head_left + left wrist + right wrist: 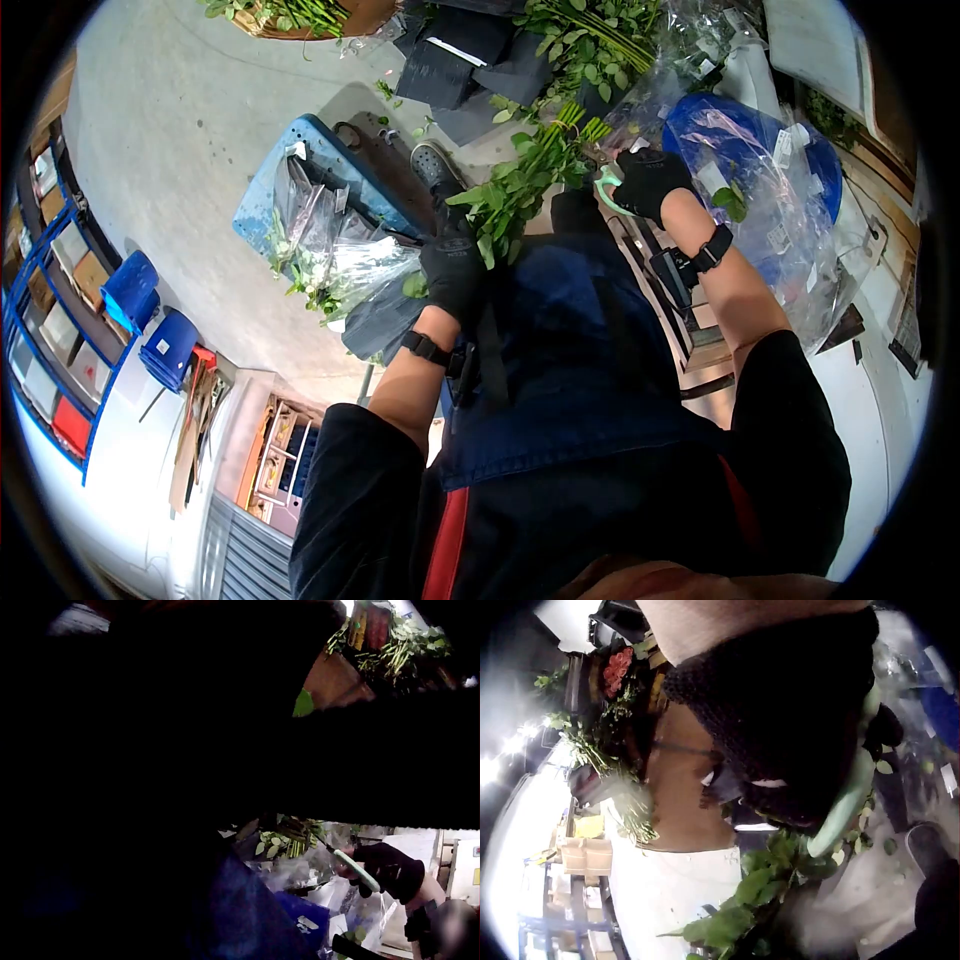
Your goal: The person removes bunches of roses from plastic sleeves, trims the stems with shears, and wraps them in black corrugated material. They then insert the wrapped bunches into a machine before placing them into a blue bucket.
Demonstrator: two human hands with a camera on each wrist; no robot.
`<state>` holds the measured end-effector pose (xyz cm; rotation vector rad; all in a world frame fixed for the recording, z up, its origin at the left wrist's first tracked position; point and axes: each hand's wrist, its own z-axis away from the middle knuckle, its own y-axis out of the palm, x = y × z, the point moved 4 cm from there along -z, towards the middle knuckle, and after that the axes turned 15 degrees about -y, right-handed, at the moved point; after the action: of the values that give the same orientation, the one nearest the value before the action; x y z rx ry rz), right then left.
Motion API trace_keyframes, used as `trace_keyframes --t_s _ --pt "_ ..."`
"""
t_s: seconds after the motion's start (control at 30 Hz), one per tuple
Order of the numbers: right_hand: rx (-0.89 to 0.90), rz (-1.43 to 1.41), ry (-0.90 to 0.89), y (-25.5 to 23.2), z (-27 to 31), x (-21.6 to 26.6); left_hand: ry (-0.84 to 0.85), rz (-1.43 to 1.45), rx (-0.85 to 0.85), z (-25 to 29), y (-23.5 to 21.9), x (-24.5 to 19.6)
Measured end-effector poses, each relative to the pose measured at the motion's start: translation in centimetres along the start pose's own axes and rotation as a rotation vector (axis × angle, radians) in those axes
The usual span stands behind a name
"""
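Observation:
My left hand (450, 268), in a black glove, grips a bunch of leafy stems (505, 195) in front of the apron. The cut ends fan out up and to the right. On the other side of this hand lie white flower heads (318, 298) in clear plastic wrap (375, 262). My gloved right hand (652, 182) holds pruning shears (607, 190) with pale green handles close to the stem ends. In the left wrist view the shears (356, 871) point toward the stems. The left wrist view is mostly dark, hiding the left fingers.
Below the flowers stands a blue stool-like piece (330, 150) on the concrete floor (180, 130). At right is a blue bin (680, 125) with clear plastic wrap (790, 260). More leafy stems (600, 45) and dark sheets (440, 75) lie ahead. A shoe (432, 165) shows beneath.

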<state>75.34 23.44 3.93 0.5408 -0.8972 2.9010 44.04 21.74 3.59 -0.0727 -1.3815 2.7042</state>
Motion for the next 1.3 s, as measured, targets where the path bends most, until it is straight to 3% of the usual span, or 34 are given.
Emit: trace_keyframes --t_s 0.23,0.3,0.43,0.53,0.67,0.77,0.9,1.03,1.1,1.2,1.3 --pt "-0.09 0.041 0.011 0.7 0.0 -0.2 -0.023 -0.073 0.062 -0.4 0.3 0.1" --pt "-0.036 0.018 0.013 0.0 -0.2 -0.2 -0.011 -0.059 0.053 -0.3 0.2 0.0" --pt "-0.075 -0.041 -0.023 0.7 -0.7 -0.7 0.056 -0.02 0.0 0.1 0.3 0.1" --pt "-0.003 -0.09 0.072 0.1 -1.0 -1.1 0.054 0.05 -0.034 0.3 1.6 0.4" --pt "-0.073 -0.074 0.035 1.0 0.0 -2.8 0.161 0.119 -0.149 0.2 -0.2 -0.2" --pt "-0.056 -0.046 0.012 -1.7 1.8 -1.5 -0.026 0.098 0.048 -0.4 0.3 0.1" --pt "-0.088 0.057 0.025 -0.4 -0.6 -1.7 0.13 -0.066 -0.065 -0.2 -0.5 -1.1" --pt "-0.043 0.066 0.011 -0.3 -2.1 -1.2 0.069 0.091 0.052 -0.2 -1.7 -2.0" --pt "0.014 0.022 -0.018 0.0 -2.8 -1.4 0.087 0.055 0.04 -0.1 -1.4 -1.9" --pt "-0.043 -0.036 -0.024 1.4 -3.3 -2.0 0.146 -0.06 -0.044 -0.2 -1.6 -2.7" --pt "-0.074 -0.022 -0.029 2.0 -3.5 -3.0 0.109 0.011 0.003 -0.2 -2.7 -3.1"
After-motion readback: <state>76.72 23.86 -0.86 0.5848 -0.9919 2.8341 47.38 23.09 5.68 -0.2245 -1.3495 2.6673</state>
